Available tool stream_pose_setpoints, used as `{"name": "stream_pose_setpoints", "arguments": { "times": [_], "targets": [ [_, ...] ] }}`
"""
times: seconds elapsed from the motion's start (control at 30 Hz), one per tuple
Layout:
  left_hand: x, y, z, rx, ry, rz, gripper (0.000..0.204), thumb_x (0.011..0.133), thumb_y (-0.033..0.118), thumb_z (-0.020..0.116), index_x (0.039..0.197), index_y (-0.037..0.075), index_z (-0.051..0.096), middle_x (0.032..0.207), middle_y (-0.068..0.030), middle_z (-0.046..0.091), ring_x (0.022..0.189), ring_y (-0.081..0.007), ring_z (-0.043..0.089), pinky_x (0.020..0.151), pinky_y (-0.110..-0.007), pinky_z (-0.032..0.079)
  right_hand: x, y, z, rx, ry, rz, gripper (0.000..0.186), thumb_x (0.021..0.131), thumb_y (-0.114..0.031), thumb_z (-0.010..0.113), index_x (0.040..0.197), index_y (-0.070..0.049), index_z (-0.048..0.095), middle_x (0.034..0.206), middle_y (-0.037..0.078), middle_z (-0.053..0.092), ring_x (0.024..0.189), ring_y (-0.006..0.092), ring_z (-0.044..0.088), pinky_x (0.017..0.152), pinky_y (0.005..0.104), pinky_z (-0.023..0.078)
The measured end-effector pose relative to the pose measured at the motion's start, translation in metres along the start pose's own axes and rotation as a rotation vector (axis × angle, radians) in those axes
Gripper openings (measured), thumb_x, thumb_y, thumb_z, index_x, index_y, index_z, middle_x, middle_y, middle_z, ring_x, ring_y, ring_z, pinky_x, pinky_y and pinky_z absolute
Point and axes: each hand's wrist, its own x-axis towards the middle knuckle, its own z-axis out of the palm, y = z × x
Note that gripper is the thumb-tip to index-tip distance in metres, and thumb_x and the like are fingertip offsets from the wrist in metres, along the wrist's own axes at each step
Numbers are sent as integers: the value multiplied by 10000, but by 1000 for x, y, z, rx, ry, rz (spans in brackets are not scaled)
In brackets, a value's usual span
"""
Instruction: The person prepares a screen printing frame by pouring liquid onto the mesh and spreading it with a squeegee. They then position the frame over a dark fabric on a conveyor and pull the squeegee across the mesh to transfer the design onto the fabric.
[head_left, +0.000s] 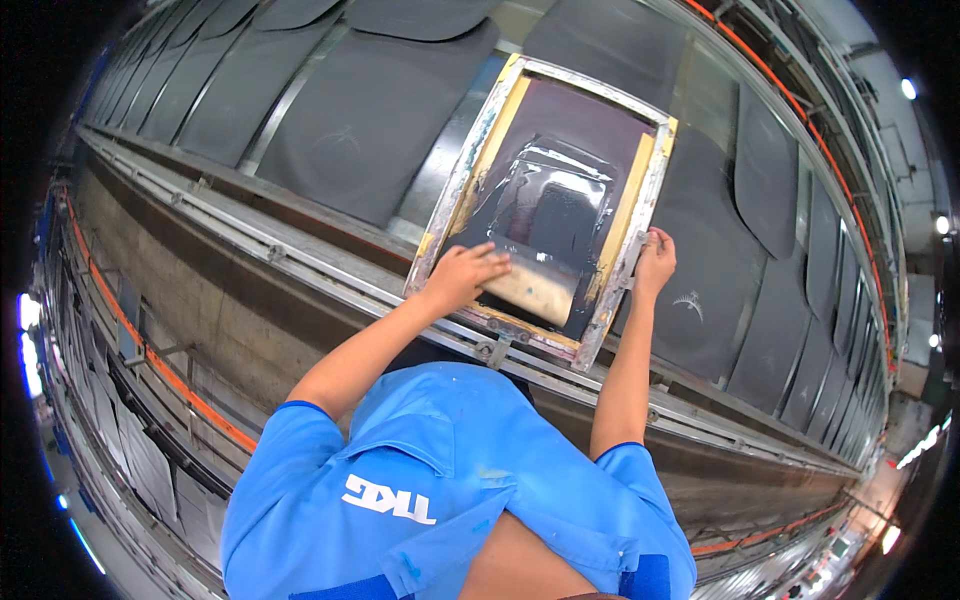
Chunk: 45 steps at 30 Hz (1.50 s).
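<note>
A screen-printing frame (pixel 468 150) with a pale, paint-stained border lies in front of me on the long table. Glossy dark ink (pixel 560 195) covers part of its dark mesh. At the near end of the mesh, a squeegee (pixel 535 292) with a light wooden body rests at a slant. My left hand (pixel 472 275) grips the squeegee by its left end, fingers over the wood. At the frame's right side, my right hand (pixel 655 262) is closed on the outer edge, thumb and fingers together. The squeegee's blade is hidden.
Dark flat panels (pixel 350 120) lie in rows along the table, more to the right, one bearing a light printed mark (pixel 690 303). A metal rail (pixel 300 255) runs along the near edge. Orange piping (pixel 150 345) follows another bench on the left.
</note>
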Motion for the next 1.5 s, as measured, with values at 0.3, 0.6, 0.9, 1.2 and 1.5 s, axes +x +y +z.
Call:
{"name": "stream_pose_setpoints", "arguments": {
  "times": [0.3, 0.6, 0.9, 1.2, 1.5],
  "targets": [
    [-85, -111, -109, 9, 9, -62, 639, 710, 7, 674, 1323, 184, 629, 1406, 25, 600, 1344, -222, 515, 1006, -411, 409, -80, -113, 156, 232, -52, -33, 198, 1011, -195, 602, 1062, -19, 680, 779, -4, 603, 649, 76, 488, 614, 262, 415],
    [-152, -265, -204, 124, -52, -84, 583, 722, 53, 709, 1285, 190, 648, 1315, -7, 636, 1220, -216, 569, 905, -399, 423, -170, -180, 324, 182, -28, -22, 195, 1025, -212, 600, 1076, -36, 668, 695, -25, 540, 619, 61, 458, 566, 251, 376],
    [-177, -301, -225, -52, 72, -212, 485, 739, 59, 711, 1215, 154, 692, 1240, -54, 700, 1133, -275, 642, 914, -423, 494, -183, -201, 357, 32, -23, 45, 253, 1017, -262, 566, 1108, -61, 690, 1010, 178, 728, 947, 344, 701, 858, 417, 507],
    [-130, -369, -246, -406, -234, -474, 354, 796, 197, 798, 1115, 69, 714, 928, -147, 730, 882, -285, 692, 771, -406, 527, -186, -214, 366, -90, -32, 19, 225, 1015, -281, 548, 1104, -121, 680, 854, 201, 706, 819, 390, 681, 750, 472, 492],
    [-35, -418, -221, -668, -1189, -538, 492, 734, 214, 854, 1181, 76, 704, 979, -32, 732, 866, -150, 674, 705, -302, 568, -178, -203, 349, -574, -109, -152, 336, 995, -371, 579, 1225, -152, 690, 1124, 207, 685, 1066, 365, 635, 927, 473, 485]
  ]
}}
